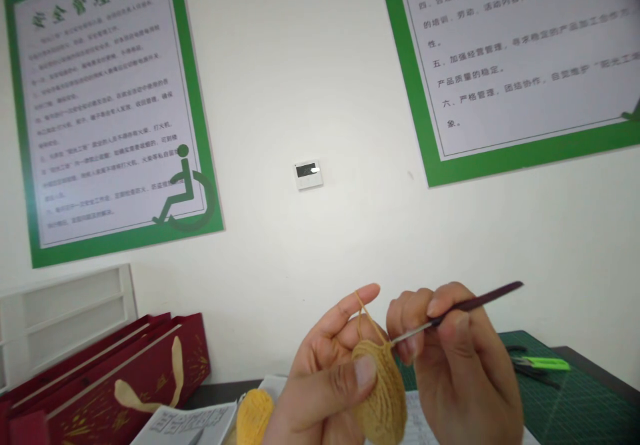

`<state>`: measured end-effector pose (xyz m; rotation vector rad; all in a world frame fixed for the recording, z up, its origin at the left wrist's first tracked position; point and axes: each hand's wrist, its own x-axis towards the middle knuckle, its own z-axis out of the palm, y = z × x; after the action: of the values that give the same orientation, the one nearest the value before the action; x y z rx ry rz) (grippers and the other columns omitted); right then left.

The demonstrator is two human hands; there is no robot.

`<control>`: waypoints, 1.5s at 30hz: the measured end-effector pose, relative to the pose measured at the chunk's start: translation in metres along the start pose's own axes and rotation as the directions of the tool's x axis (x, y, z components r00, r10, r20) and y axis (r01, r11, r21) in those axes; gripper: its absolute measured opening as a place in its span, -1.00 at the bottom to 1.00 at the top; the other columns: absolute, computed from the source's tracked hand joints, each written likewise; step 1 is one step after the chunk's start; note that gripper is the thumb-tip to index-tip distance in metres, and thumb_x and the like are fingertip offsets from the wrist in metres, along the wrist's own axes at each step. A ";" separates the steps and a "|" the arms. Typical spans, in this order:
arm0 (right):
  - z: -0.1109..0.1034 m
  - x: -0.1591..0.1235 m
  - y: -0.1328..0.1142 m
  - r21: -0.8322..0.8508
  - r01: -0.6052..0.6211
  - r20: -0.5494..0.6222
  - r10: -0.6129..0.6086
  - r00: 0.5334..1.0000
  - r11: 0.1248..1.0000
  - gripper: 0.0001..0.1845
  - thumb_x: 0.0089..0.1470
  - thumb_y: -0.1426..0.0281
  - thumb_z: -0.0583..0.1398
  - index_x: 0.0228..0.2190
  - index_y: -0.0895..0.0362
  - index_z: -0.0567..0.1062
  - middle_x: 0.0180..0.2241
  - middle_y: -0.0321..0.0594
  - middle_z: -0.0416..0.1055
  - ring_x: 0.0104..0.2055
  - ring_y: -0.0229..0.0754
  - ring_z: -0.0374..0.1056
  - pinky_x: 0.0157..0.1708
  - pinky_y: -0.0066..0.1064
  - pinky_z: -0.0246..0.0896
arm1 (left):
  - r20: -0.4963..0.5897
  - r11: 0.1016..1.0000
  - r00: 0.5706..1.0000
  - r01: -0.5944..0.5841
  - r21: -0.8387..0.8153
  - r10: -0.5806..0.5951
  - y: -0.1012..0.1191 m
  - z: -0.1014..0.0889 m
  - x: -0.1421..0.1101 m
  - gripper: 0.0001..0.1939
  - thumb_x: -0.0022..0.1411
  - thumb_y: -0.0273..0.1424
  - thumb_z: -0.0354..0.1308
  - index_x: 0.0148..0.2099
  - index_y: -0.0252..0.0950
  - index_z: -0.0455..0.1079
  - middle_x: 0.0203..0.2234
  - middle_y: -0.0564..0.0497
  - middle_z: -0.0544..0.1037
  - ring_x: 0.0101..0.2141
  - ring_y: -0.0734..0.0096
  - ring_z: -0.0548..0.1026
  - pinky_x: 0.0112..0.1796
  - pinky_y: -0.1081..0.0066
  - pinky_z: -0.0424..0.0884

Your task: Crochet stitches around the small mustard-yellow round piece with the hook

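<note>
My left hand [325,378] pinches a round yellow crocheted piece [381,392] between thumb and fingers, with a strand of yellow yarn [365,318] looped up over the raised index finger. My right hand [455,358] grips a slim crochet hook [465,307] with a dark handle, its metal shaft reaching left to the crocheted edge. Below the hands, a yellow yarn ball [254,418] lies partly hidden behind my left hand. The hook's tip is hidden by the fingers and the work.
Printed papers [185,425] lie on the table below the hands. Green-handled scissors [540,364] rest on a green cutting mat [565,398] at right. Dark red gift boxes [110,378] and a white shelf unit [60,318] stand at left, before a wall with green-framed notices [105,112].
</note>
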<state>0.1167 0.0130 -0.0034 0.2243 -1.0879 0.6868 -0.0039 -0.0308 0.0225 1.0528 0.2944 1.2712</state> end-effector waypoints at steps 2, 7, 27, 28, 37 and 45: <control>-0.002 0.001 -0.001 0.059 -0.105 0.022 0.104 0.994 0.993 -0.77 0.36 0.30 -0.02 -0.32 0.03 0.36 -0.58 -0.34 0.23 -0.53 -0.22 0.21 -0.55 -0.39 0.22 | 0.002 1.000 1.000 0.014 0.012 -0.014 -0.001 -0.001 0.000 -0.47 0.00 -0.55 0.41 0.08 -0.31 0.58 -0.35 -0.07 0.55 -0.28 0.34 0.54 -0.16 0.41 0.45; -0.001 0.004 0.002 0.136 -0.368 0.076 0.361 0.930 0.920 -0.74 0.32 0.21 0.07 -0.37 0.06 0.39 -0.53 -0.34 0.24 -0.50 -0.28 0.19 -0.49 -0.42 0.22 | -0.126 0.949 0.960 -0.215 0.231 0.249 -0.008 0.002 0.002 -0.56 0.05 -0.51 0.43 0.02 -0.22 0.61 -0.39 -0.02 0.54 -0.36 0.40 0.49 -0.27 0.45 0.42; -0.011 0.004 0.002 -0.164 -0.059 0.028 0.064 0.998 0.985 -0.86 0.38 0.30 0.06 -0.23 0.01 0.40 -0.36 -0.32 0.53 -0.29 -0.29 0.44 -0.24 -0.44 0.34 | -0.219 0.854 0.862 -0.356 0.380 0.457 -0.015 0.006 0.006 -0.60 -0.03 -0.46 0.51 -0.08 -0.15 0.64 -0.46 0.03 0.56 -0.42 0.48 0.49 -0.40 0.55 0.40; -0.012 0.005 0.000 -0.172 -0.037 0.052 0.047 0.998 0.984 -0.87 0.38 0.30 0.06 -0.22 0.01 0.39 -0.35 -0.32 0.52 -0.29 -0.29 0.44 -0.24 -0.43 0.35 | -0.217 0.852 0.862 -0.358 0.381 0.459 -0.015 0.007 0.006 -0.60 -0.03 -0.46 0.51 -0.08 -0.15 0.64 -0.46 0.03 0.56 -0.43 0.48 0.49 -0.41 0.55 0.40; -0.015 0.010 -0.010 -0.400 0.404 0.299 -0.299 0.906 0.823 -0.85 0.29 0.50 0.13 -0.15 0.10 0.47 -0.32 -0.21 0.54 -0.28 -0.15 0.49 -0.26 -0.18 0.43 | -0.202 0.849 0.857 -0.383 0.364 0.474 -0.016 0.009 0.006 -0.60 -0.03 -0.48 0.52 -0.09 -0.15 0.64 -0.48 0.06 0.56 -0.46 0.53 0.49 -0.43 0.58 0.40; -0.016 0.009 -0.023 -0.592 0.665 0.536 -0.394 0.747 0.456 -0.64 -0.03 0.74 0.20 -0.24 0.12 0.52 -0.31 -0.17 0.60 -0.32 -0.18 0.47 -0.36 -0.26 0.50 | -0.193 0.889 0.897 -0.324 0.323 0.397 -0.014 0.012 0.003 -0.57 -0.04 -0.47 0.52 -0.06 -0.15 0.63 -0.48 0.05 0.54 -0.47 0.48 0.48 -0.45 0.55 0.42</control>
<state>0.1453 0.0070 0.0004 -0.0661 -1.4402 -0.4634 0.0147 -0.0330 0.0191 1.2276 0.5045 1.7499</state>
